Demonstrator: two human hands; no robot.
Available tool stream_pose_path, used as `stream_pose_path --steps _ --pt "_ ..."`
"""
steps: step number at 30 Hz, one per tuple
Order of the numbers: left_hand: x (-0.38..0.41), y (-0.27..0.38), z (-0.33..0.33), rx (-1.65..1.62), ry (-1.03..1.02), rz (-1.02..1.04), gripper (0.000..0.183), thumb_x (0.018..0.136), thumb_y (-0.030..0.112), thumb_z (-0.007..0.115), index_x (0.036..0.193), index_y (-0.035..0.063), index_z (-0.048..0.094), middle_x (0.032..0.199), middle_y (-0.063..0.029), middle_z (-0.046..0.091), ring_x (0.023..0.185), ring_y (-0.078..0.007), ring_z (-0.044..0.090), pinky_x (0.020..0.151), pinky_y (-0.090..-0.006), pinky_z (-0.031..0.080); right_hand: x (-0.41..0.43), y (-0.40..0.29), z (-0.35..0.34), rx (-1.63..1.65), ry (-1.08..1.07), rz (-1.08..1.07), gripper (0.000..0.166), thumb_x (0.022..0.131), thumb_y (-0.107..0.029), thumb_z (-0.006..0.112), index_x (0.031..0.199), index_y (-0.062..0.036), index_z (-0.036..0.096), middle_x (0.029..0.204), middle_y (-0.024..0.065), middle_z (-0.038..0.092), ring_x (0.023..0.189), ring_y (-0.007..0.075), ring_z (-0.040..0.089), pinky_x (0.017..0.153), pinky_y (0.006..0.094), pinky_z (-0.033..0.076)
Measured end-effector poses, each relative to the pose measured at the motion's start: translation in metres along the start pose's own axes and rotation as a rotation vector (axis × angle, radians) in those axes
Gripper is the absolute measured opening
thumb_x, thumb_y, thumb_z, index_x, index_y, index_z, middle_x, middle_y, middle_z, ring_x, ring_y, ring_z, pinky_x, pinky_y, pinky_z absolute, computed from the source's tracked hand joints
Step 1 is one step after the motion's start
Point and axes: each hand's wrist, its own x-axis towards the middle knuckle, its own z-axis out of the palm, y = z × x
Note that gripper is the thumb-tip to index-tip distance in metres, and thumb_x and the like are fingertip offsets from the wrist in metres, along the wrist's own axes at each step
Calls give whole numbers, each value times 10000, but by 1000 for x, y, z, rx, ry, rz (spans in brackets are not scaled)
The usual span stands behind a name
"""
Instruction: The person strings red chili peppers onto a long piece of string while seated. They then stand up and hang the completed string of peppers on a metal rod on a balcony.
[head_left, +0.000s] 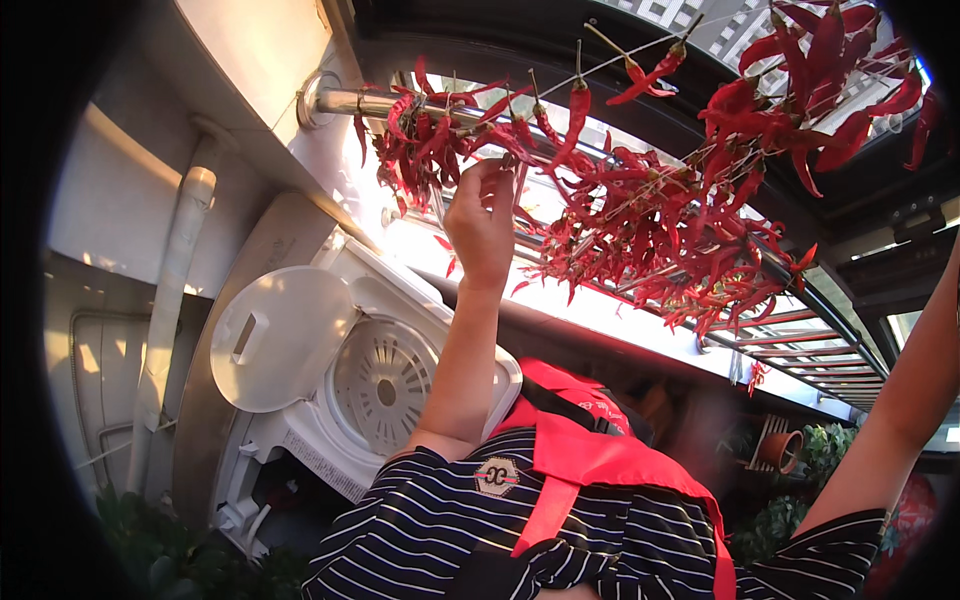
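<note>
My left hand (484, 214) is raised to a metal rail (367, 103), its fingertips pinched together at the hanging red chili peppers (439, 142). Whether they grip a stem or the string is too small to tell. To the right of this hand, a dense bunch of wrinkled red chilies (637, 217) hangs along the rail. More chilies (817, 90) hang on a thin white string at the upper right, and a few single ones (576, 109) sit spaced along it. My right arm reaches up past the right edge, and my right hand is out of view.
Below and left stands a white washing machine (480, 352), its round lid (281, 337) raised beside the perforated tub (386, 390). A pale pipe (176, 262) runs down the left wall. A barred metal rack (810, 352), a terracotta pot (780, 451) and leafy plants (825, 442) are at right.
</note>
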Motion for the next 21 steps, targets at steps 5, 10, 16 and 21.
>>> stream_pose_path --steps 5,10,16,21 --pt "0 5 -10 -318 -126 -388 187 883 75 645 1054 1 645 831 -58 684 716 -130 662 636 -256 521 4 3 0 44 13 -3 247 922 -93 603 1119 46 549 945 97 638 789 147 653 666 237 566" --pt "5 1 -31 -816 -317 -688 473 831 49 712 1260 10 514 859 -60 661 713 -145 655 638 -259 545 4 4 0 77 22 -10 245 923 -91 601 1118 48 547 947 101 637 792 152 653 668 239 567" --pt "-5 20 -40 -770 -316 -785 536 817 -8 701 1294 23 459 996 -108 657 833 -194 676 683 -273 562 3 7 -2 107 35 -8 244 924 -89 599 1116 51 544 951 107 636 796 157 653 671 242 569" --pt "-16 8 -49 -1030 -459 -911 342 867 13 646 1197 19 556 963 -86 663 813 -132 641 713 -244 555 6 7 -2 154 45 -16 242 925 -87 597 1115 53 542 953 111 634 799 162 654 674 245 570"
